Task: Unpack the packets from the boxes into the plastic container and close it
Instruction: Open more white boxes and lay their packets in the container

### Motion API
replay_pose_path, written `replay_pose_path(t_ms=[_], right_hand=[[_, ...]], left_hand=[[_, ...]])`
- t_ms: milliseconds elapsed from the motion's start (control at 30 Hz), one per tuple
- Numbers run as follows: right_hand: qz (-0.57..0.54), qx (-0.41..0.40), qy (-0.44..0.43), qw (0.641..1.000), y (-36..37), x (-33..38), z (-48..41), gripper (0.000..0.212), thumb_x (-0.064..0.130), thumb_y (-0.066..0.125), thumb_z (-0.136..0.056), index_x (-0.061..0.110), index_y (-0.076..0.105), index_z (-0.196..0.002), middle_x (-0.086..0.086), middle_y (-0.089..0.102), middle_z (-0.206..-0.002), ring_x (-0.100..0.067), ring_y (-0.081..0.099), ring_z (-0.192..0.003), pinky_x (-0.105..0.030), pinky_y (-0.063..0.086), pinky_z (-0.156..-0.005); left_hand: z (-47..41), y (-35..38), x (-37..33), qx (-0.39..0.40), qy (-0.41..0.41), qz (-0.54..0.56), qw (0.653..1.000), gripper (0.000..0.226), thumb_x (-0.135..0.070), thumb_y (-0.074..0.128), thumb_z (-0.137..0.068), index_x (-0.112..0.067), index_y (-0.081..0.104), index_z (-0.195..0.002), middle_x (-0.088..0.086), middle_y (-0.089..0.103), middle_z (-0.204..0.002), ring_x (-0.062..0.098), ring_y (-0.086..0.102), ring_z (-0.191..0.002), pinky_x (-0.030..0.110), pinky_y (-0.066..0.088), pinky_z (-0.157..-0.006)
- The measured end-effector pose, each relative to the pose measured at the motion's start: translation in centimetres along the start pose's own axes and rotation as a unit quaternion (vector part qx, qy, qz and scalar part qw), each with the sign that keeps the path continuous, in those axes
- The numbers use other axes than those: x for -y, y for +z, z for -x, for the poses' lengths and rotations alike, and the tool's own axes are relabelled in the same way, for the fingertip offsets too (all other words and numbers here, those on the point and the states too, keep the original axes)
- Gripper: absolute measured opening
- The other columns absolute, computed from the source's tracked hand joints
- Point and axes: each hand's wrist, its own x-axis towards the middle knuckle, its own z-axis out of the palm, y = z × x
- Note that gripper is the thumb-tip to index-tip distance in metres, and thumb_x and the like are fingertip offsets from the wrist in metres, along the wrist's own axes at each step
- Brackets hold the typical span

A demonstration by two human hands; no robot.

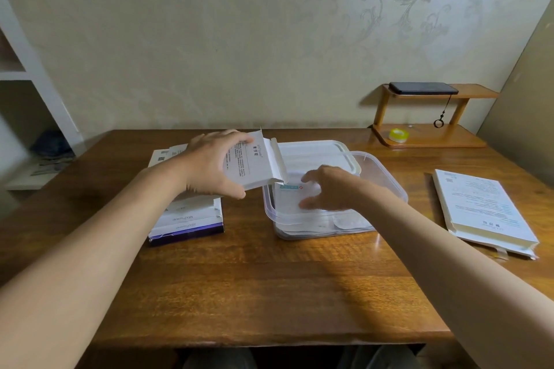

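My left hand (209, 163) grips a white box (254, 163) with printed text, tilted, its open flap end over the left edge of the clear plastic container (386, 186). My right hand (328, 187) hovers inside the container with fingers spread and loosely curved over white packets (289, 196); whether it touches them is unclear. More packets show through the container's front wall. The container's lid (314, 153) lies behind it, partly under its far rim.
A stack of boxes (187, 223), the lowest one with a purple edge, sits under my left wrist. Another white box (482, 213) lies flat at the right. A small wooden shelf (431, 135) at the back right carries a phone (424, 88) and a yellow tape roll (397, 134).
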Motion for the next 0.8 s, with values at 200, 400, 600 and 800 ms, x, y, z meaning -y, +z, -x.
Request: replay_pose_path(t_ms=[200, 400, 600, 800], right_hand=[[0.053, 0.122, -0.051, 0.990, 0.2, 0.2, -0.4, 0.068, 0.055, 0.057, -0.095, 0.030, 0.035, -0.154, 0.004, 0.043, -0.155, -0.021, 0.042, -0.139, -0.038, 0.033, -0.116], [0.016, 0.211, -0.018, 0.977, 0.2, 0.0, -1.0, 0.060, 0.049, 0.056, -0.098, 0.036, 0.029, -0.150, -0.002, 0.037, -0.150, -0.027, 0.039, -0.137, -0.038, 0.033, -0.117], [0.008, 0.231, 0.012, 0.973, 0.4, 0.1, -1.2, 0.056, 0.050, 0.048, -0.102, 0.035, 0.025, -0.150, -0.004, 0.035, -0.151, -0.029, 0.038, -0.138, -0.037, 0.033, -0.116], [0.109, 0.216, -0.025, 0.970, 1.0, -0.3, -1.6, 0.070, 0.055, 0.050, -0.097, 0.041, 0.011, -0.154, -0.002, 0.032, -0.146, -0.023, 0.041, -0.126, -0.038, 0.042, -0.107]], left_hand=[[0.2, 0.0, -0.4, 0.001, 0.010, -0.004, 1.000, 0.105, -0.057, 0.072, -0.056, -0.035, 0.030, -0.151, -0.013, 0.036, -0.147, 0.016, 0.031, -0.134, 0.041, 0.022, -0.114], [0.2, 0.2, -0.7, 0.008, 0.013, -0.004, 1.000, 0.106, -0.056, 0.071, -0.056, -0.034, 0.030, -0.151, -0.014, 0.036, -0.144, 0.006, 0.026, -0.123, 0.038, 0.020, -0.114], [0.1, 0.4, -0.6, 0.011, 0.019, -0.010, 1.000, 0.106, -0.057, 0.071, -0.056, -0.034, 0.030, -0.151, -0.015, 0.036, -0.143, 0.013, 0.030, -0.131, 0.041, 0.021, -0.116], [0.2, 0.3, -1.1, 0.005, 0.020, -0.006, 1.000, 0.106, -0.057, 0.072, -0.057, -0.035, 0.029, -0.151, -0.015, 0.036, -0.144, 0.007, 0.028, -0.124, 0.039, 0.021, -0.114]])
